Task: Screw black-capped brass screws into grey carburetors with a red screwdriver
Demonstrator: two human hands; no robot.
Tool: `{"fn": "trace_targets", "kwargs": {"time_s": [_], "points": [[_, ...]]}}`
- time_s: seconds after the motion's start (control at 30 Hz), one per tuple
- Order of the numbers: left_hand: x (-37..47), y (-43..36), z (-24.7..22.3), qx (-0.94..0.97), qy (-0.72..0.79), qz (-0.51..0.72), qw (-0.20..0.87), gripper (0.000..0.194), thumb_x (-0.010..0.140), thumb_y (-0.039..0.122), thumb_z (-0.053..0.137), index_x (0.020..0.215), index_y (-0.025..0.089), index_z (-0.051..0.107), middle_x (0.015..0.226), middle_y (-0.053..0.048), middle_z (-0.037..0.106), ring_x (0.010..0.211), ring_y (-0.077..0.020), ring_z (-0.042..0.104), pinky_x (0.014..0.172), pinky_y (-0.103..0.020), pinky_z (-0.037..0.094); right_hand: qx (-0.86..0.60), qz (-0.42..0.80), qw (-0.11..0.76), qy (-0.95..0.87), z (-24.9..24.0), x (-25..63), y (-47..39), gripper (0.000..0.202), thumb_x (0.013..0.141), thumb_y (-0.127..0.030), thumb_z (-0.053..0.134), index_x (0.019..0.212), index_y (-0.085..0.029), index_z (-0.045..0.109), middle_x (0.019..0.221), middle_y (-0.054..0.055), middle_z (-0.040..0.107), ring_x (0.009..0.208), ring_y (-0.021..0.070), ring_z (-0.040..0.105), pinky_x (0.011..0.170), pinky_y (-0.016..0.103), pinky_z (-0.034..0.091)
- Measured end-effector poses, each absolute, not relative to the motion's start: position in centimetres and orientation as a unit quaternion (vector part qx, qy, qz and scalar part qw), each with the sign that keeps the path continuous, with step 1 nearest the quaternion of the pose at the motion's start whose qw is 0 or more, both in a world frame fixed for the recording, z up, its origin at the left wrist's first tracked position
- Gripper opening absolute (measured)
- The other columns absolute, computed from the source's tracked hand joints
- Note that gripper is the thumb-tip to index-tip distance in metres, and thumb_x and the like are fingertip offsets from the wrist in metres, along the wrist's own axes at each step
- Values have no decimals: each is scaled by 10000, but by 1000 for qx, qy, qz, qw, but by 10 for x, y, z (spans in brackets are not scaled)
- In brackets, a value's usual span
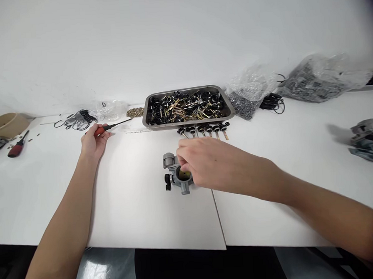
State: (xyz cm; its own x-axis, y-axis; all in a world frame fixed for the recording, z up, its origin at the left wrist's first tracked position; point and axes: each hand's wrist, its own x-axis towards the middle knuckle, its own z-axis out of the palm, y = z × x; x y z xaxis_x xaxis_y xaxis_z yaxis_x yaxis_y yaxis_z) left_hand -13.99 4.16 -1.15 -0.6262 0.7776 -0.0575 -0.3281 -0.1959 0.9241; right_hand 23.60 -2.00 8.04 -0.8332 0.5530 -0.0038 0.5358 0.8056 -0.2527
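Observation:
A screwdriver (107, 127) with a red and black handle is gripped in my left hand (93, 143), its shaft pointing right above the table. In front of me on the white table stands a grey metal throttle body (175, 181) with a round bore. A brass-coloured plate (184, 174) shows inside that bore. My right hand (208, 161) is over the bore's upper right side, fingers pinched together; whatever they hold is hidden. Just beyond it lies a row of several black-capped shafts (216, 129).
A metal tray (190, 125) full of black-capped shafts stands against the wall. Small brass pieces (135, 112), plastic bags of parts (314, 80) and black rings (79, 119) lie alongside. Another screwdriver (15, 150) and a beige bowl (12, 125) are left; another metal body (369, 136) is right.

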Motion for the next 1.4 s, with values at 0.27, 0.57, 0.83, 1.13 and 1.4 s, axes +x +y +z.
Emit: {"fn": "trace_targets", "kwargs": {"time_s": [0.27,0.57,0.83,1.13,1.4], "points": [[-142,42,-14,234,509,739,373,253,881,165,546,644,113,615,803,-83,672,542,-88,545,637,-252,598,-313,169,10,-935,83,233,-18,124,846,-120,528,731,-126,572,844,60,566,679,118,450,579,274,257],[-144,43,-15,238,511,737,373,230,873,170,563,653,124,614,797,-82,674,558,-93,559,651,-241,604,-331,302,0,-894,82,233,0,112,782,-214,625,889,-203,595,938,2,628,749,123,522,571,240,303],[-144,42,-14,229,510,740,375,199,869,184,581,687,106,606,817,-92,673,549,-86,548,669,-260,604,-355,324,-36,-876,85,230,3,154,760,-233,642,911,-223,622,958,13,634,771,132,549,566,229,323],[-141,38,-8,220,515,744,365,203,849,173,577,656,114,598,779,-89,674,534,-91,556,637,-259,599,-364,317,-42,-875,86,229,3,171,728,-232,621,899,-231,619,930,16,630,734,142,546,546,241,320],[-134,28,18,273,498,747,345,189,821,230,624,661,130,613,780,-93,667,596,-115,597,666,-255,600,-360,308,-43,-879,87,228,0,157,733,-213,601,889,-222,611,925,16,627,727,140,532,553,243,307]]}}
